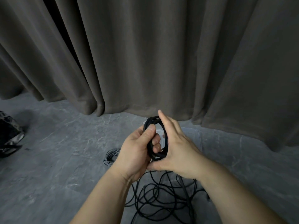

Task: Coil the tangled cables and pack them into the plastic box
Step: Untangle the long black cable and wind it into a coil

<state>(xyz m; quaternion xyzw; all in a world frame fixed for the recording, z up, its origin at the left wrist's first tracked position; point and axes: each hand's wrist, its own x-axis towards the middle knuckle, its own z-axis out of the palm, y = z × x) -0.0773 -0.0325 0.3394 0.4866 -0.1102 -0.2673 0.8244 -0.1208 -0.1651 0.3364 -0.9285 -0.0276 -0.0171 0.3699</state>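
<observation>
My left hand (137, 151) grips a small black cable coil (165, 139), thumb on top and fingers curled through the loop. My right hand (178, 146) lies against the coil's right side with its fingers straight and its thumb under the coil. From the coil the same black cable drops to a tangled heap (161, 196) on the floor below my wrists. A clear plastic box (196, 135) stands behind my hands, mostly hidden by them. A coiled grey cable (110, 156) lies on the floor left of my left hand.
Heavy dark curtains (145, 54) hang to the grey stone-pattern floor (64, 143) just behind the box. A dark, shiny bag-like object (9, 135) sits at the far left edge.
</observation>
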